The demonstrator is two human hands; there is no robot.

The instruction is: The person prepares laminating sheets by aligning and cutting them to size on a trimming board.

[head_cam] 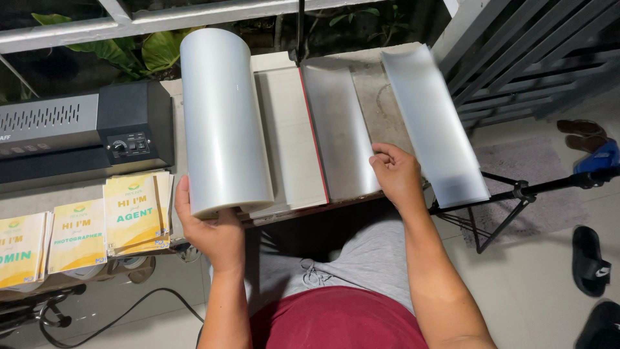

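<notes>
The left hand (210, 232) gripped the near end of a roll of clear film (223, 119), thumb up along its left edge and fingers curled beneath, so the roll ran away from the fingertips across the table (381, 97). The right hand (395, 174) was loosely fisted, knuckles bent, resting on the near right part of a glossy sheet (339, 129); whether it pinched the sheet could not be told. Just right of those fingers lay a curled clear sheet (436, 129), overhanging the table's edge. Left of the left thumb sat yellow printed cards (135, 213), with a black laminator (84, 136) beyond them.
</notes>
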